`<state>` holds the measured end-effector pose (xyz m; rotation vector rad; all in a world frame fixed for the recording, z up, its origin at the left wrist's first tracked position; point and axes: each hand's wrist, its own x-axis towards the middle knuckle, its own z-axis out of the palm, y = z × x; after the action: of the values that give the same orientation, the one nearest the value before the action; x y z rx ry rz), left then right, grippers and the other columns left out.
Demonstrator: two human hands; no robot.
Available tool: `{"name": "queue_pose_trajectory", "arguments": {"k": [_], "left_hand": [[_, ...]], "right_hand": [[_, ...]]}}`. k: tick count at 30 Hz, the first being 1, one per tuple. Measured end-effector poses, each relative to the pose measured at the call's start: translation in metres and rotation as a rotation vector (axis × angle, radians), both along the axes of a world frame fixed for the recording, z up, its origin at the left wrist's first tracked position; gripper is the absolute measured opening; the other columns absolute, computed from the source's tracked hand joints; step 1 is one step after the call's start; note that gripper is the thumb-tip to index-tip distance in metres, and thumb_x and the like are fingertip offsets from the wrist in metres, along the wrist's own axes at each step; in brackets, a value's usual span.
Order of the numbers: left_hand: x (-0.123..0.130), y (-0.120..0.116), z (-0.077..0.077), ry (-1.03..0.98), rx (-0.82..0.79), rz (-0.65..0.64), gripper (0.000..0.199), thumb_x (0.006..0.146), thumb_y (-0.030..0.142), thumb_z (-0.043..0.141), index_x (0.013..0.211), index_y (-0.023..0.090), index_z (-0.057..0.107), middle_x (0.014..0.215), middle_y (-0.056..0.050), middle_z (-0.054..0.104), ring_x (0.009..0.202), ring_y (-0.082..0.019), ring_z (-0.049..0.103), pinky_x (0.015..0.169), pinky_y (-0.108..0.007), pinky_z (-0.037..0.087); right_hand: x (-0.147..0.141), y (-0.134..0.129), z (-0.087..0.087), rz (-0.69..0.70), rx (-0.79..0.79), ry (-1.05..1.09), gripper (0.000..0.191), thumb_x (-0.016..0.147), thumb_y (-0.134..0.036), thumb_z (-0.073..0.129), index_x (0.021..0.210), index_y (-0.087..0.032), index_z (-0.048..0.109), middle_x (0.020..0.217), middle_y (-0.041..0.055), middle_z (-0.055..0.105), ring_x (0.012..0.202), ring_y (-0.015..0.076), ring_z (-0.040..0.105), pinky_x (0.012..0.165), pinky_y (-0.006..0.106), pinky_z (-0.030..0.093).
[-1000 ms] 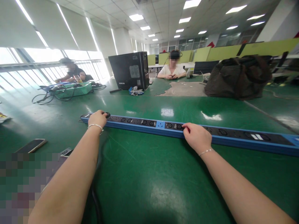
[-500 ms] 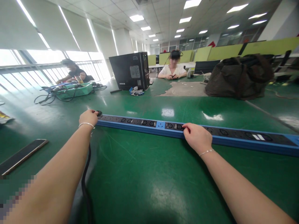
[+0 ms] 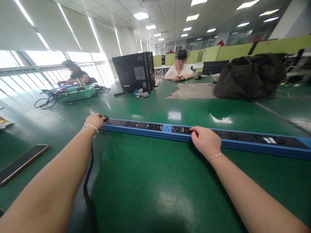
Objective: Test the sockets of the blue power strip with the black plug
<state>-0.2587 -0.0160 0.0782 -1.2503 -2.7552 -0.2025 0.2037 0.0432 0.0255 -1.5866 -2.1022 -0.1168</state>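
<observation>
Pinching a black plug (image 3: pixel 105 119) in the fingers of the left hand (image 3: pixel 93 121), near the left end of the blue power strip (image 3: pixel 150 131); touching its socket face with the closed, curled fingers of the right hand (image 3: pixel 206 141); with the power strip lying across the green tabletop (image 3: pixel 155 168) and past the right edge of view; with a black cable (image 3: pixel 86 191) running down beside the left forearm; with tabletop room between the forearms, and more behind the power strip, up to the computer tower (image 3: pixel 133 72) and duffel bag (image 3: pixel 250 79).
</observation>
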Motion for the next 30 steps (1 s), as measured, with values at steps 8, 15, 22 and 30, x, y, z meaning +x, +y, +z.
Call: {"name": "queue_pose_trajectory", "arguments": {"k": [8,15,22,30], "left_hand": [[-0.0002,-0.0004,0.0,0.013,-0.016,0.002,0.045,0.082,0.042,0.043,0.11,0.013,0.061,0.112,-0.016,0.064,0.104,-0.028,0.056,0.085,-0.036,0.042],[-0.0023,-0.0044,0.0043,0.007,-0.037,-0.009,0.044,0.082,0.042,0.044,0.112,0.014,0.061,0.113,-0.013,0.064,0.104,-0.026,0.056,0.085,-0.032,0.041],[-0.0027,-0.008,0.0075,0.002,-0.04,-0.011,0.042,0.082,0.041,0.046,0.109,0.014,0.063,0.11,-0.01,0.066,0.095,-0.022,0.059,0.077,-0.026,0.043],[-0.0035,-0.0026,0.005,0.011,-0.074,-0.02,0.043,0.081,0.042,0.048,0.108,0.013,0.063,0.11,-0.012,0.066,0.099,-0.024,0.059,0.078,-0.029,0.043]], "right_hand": [[0.0005,0.001,-0.0011,-0.004,0.01,-0.002,0.03,0.081,-0.023,0.04,0.09,-0.026,0.069,0.091,0.0002,0.07,0.084,0.018,0.062,0.061,0.027,0.04],[-0.0003,0.0001,-0.0008,-0.009,0.018,-0.003,0.031,0.081,-0.024,0.04,0.09,-0.026,0.069,0.09,0.0001,0.07,0.085,0.0192,0.062,0.06,0.027,0.039],[0.0,0.0001,-0.0008,-0.005,0.024,-0.006,0.031,0.081,-0.023,0.039,0.089,-0.026,0.069,0.09,-0.0003,0.07,0.084,0.0189,0.062,0.058,0.027,0.038],[0.0001,0.0012,-0.001,-0.011,0.015,-0.007,0.03,0.081,-0.024,0.04,0.089,-0.026,0.069,0.09,-0.0001,0.071,0.084,0.0196,0.062,0.058,0.028,0.038]]}}
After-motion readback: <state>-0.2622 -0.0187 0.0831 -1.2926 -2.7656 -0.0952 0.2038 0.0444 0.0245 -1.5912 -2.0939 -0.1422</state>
